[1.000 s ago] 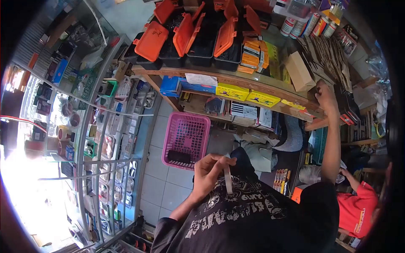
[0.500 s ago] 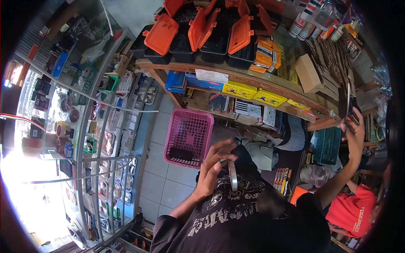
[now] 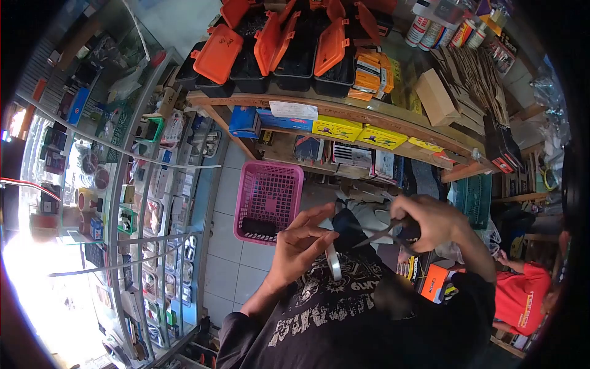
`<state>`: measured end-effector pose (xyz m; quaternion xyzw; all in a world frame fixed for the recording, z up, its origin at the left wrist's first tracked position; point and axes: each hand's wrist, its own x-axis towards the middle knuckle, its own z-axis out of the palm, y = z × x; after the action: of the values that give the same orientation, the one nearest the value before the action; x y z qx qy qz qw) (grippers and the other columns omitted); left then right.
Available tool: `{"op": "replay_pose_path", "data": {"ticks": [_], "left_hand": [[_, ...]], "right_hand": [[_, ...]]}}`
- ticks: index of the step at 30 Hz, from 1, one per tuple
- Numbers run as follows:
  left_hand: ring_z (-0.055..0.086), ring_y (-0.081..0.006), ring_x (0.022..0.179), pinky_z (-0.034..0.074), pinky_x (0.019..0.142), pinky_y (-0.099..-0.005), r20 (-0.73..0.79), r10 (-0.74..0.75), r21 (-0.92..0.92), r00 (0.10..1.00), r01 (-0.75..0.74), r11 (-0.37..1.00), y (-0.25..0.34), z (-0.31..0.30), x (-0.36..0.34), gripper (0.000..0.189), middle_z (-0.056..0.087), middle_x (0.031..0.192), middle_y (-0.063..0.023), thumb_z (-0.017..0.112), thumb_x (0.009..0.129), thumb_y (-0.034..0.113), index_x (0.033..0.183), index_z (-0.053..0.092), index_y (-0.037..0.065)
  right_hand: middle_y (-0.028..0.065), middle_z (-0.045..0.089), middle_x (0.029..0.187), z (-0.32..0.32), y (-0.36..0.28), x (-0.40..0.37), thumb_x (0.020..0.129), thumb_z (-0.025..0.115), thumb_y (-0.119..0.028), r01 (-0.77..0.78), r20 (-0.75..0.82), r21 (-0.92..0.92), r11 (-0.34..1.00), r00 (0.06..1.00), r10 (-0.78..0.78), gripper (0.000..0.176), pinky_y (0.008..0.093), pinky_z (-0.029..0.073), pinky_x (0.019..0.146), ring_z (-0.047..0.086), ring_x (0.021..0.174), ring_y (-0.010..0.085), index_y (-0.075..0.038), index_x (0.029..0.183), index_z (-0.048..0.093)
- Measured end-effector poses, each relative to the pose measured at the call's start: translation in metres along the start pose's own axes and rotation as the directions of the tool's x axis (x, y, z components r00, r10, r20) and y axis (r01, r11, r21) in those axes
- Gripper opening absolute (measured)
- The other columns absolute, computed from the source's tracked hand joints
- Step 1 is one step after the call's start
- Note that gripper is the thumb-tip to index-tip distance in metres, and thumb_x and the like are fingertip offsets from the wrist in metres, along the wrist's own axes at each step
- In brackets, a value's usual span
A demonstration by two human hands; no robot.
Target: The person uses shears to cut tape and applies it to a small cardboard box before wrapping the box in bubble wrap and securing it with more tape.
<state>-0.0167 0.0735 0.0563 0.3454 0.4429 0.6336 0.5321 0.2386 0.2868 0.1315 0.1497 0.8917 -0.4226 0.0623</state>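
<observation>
My left hand point(image 3: 300, 249) is in front of my chest, with its fingers pinching a narrow roll of whitish tape point(image 3: 334, 264) seen nearly edge-on. To the right, my right hand point(image 3: 435, 222) grips a pair of dark-handled scissors point(image 3: 376, 236). The blades point left toward the tape roll, with a gap between them and it. Motion smears the right hand a little, and its fingers partly hide the scissor handles.
A pink basket point(image 3: 238, 206) stands on the tiled floor. Ahead is a wooden counter point(image 3: 369, 111) with orange-lidded black boxes point(image 3: 218, 54). Glass display shelves point(image 3: 212, 184) line the left. A person in a red shirt point(image 3: 522, 301) is at the lower right.
My right hand has come from the counter's right end down and left to my chest, bringing the scissors. My left hand still holds the tape roll, shifted slightly.
</observation>
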Motion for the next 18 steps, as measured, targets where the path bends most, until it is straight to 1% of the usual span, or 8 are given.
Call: {"op": "replay_pose_path", "data": {"ticks": [1, 4, 6, 9, 13, 15, 16, 18], "left_hand": [[0.048, -0.0302, 0.146, 0.049, 0.110, -0.0370, 0.003, 0.002, 0.000, 1.000, -0.002, 1.000, 0.003, 0.000, -0.001, 0.013, 0.050, 0.154, -0.0181, 0.071, 0.099, 0.002, 0.106, 0.079, -0.004], [0.046, -0.0314, 0.148, 0.048, 0.111, -0.0404, 0.048, -0.024, 0.087, 0.999, 0.020, 0.996, 0.008, -0.003, -0.005, 0.023, 0.046, 0.159, -0.0194, 0.062, 0.105, 0.008, 0.112, 0.078, -0.007], [0.044, -0.0341, 0.149, 0.045, 0.114, -0.0454, 0.098, -0.020, -0.008, 0.995, 0.021, 1.000, 0.004, -0.007, -0.006, 0.039, 0.041, 0.163, -0.0210, 0.051, 0.109, 0.019, 0.118, 0.075, -0.010], [0.041, -0.0375, 0.151, 0.040, 0.118, -0.0496, 0.085, -0.058, -0.176, 0.995, 0.073, 0.982, 0.007, -0.002, -0.009, 0.049, 0.040, 0.164, -0.0226, 0.046, 0.108, 0.026, 0.121, 0.072, -0.013], [0.040, -0.0391, 0.151, 0.038, 0.119, -0.0498, 0.129, -0.010, -0.081, 0.992, 0.021, 0.996, 0.008, -0.011, -0.009, 0.048, 0.042, 0.162, -0.0241, 0.047, 0.107, 0.028, 0.120, 0.074, -0.010], [0.040, -0.0395, 0.151, 0.038, 0.119, -0.0504, 0.144, -0.056, 0.054, 0.988, 0.048, 0.997, 0.015, -0.015, -0.006, 0.045, 0.044, 0.161, -0.0241, 0.049, 0.106, 0.028, 0.119, 0.077, -0.005], [0.040, -0.0395, 0.151, 0.038, 0.119, -0.0504, 0.146, -0.056, 0.054, 0.988, 0.049, 0.997, 0.015, -0.017, -0.004, 0.045, 0.044, 0.161, -0.0241, 0.049, 0.106, 0.028, 0.119, 0.077, -0.005], [0.046, -0.0408, 0.147, 0.046, 0.114, -0.0508, 0.186, -0.046, 0.184, 0.982, 0.011, 0.983, 0.015, -0.021, 0.000, 0.047, 0.050, 0.155, -0.0264, 0.061, 0.102, 0.038, 0.110, 0.080, -0.004]], "right_hand": [[0.0095, 0.061, 0.088, 0.002, -0.007, 0.006, 0.064, 0.098, -0.051, -0.043, 0.134, -0.063, 0.997, 0.990, 0.051, 0.084, 0.0401, 0.052, 0.076, 0.065, 0.082, 0.0301, -0.007, 0.115, 0.049], [0.0119, 0.064, 0.095, -0.009, -0.030, 0.025, 0.062, 0.099, -0.044, -0.075, 0.278, -0.063, 0.995, 0.956, 0.089, 0.079, 0.0453, 0.051, 0.078, 0.068, 0.090, 0.0367, -0.007, 0.112, 0.049], [0.0114, 0.064, 0.095, -0.010, -0.033, 0.035, 0.065, 0.098, -0.046, -0.023, 0.260, -0.090, 0.996, 0.965, 0.046, 0.078, 0.0455, 0.051, 0.076, 0.068, 0.090, 0.0366, -0.008, 0.110, 0.048], [0.0100, 0.062, 0.093, -0.011, -0.036, 0.049, 0.066, 0.098, -0.047, 0.018, 0.295, -0.100, 0.995, 0.955, 0.012, 0.076, 0.0440, 0.051, 0.077, 0.066, 0.088, 0.0335, -0.008, 0.107, 0.047], [0.0099, 0.061, 0.091, -0.005, -0.034, 0.061, 0.066, 0.098, -0.047, 0.015, 0.321, -0.084, 0.996, 0.947, 0.012, 0.076, 0.0429, 0.051, 0.077, 0.065, 0.086, 0.0317, -0.009, 0.106, 0.047], [0.0037, 0.054, 0.070, -0.001, -0.027, 0.064, 0.068, 0.095, -0.056, 0.148, 0.260, -0.072, 0.986, 0.958, -0.124, 0.080, 0.0442, 0.043, 0.062, 0.060, 0.067, 0.0284, -0.010, 0.108, 0.044], [0.0037, 0.054, 0.070, -0.001, -0.028, 0.065, 0.068, 0.095, -0.056, 0.147, 0.259, -0.072, 0.987, 0.958, -0.124, 0.080, 0.0442, 0.043, 0.062, 0.060, 0.067, 0.0284, -0.010, 0.108, 0.044], [0.0045, 0.055, 0.067, -0.002, -0.034, 0.067, 0.068, 0.094, -0.058, 0.150, 0.281, -0.086, 0.985, 0.952, -0.120, 0.081, 0.0450, 0.042, 0.061, 0.061, 0.065, 0.0296, -0.010, 0.108, 0.042]]}}
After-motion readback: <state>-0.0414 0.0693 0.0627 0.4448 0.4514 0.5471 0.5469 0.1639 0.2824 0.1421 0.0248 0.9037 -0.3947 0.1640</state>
